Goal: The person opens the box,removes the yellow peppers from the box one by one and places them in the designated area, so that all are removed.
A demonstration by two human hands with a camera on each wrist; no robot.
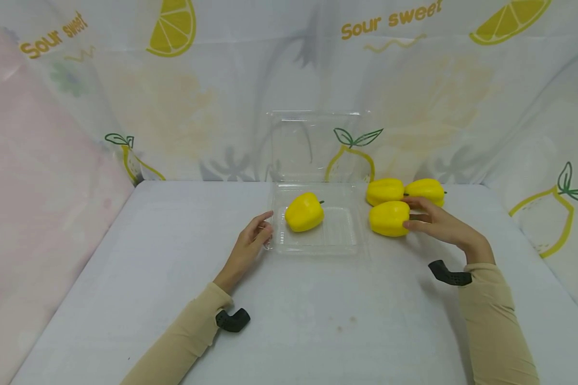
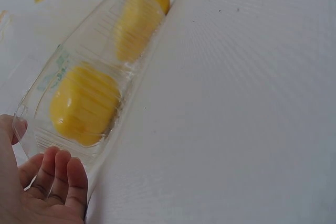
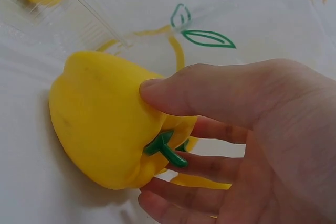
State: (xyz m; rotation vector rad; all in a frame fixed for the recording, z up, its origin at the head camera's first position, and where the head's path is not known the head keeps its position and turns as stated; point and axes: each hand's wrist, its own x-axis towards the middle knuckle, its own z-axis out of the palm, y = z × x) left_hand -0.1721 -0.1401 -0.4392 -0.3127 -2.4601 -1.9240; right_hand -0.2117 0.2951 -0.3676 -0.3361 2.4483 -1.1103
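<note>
A clear plastic clamshell container [image 1: 337, 249] stands with its lid raised, and one yellow bell pepper [image 1: 304, 212] lies inside. At the container's left edge, my left hand [image 1: 254, 237] holds the rim, its thumb at the corner and the other fingers along the side wall. To the right of the container, my right hand [image 1: 435, 222] grips the stem end of the nearest yellow bell pepper [image 3: 100, 119]. The thumb lies on one side of this pepper, the fingers on the other, with its green stem [image 3: 168, 150] between them.
Two more yellow bell peppers, one on the left [image 1: 384, 191] and one on the right [image 1: 426, 188], sit just behind the gripped one. The raised lid [image 1: 294, 144] is in front of a lemon-print cloth backdrop [image 1: 245, 80]. A white cover lies over the table [image 1: 318, 321].
</note>
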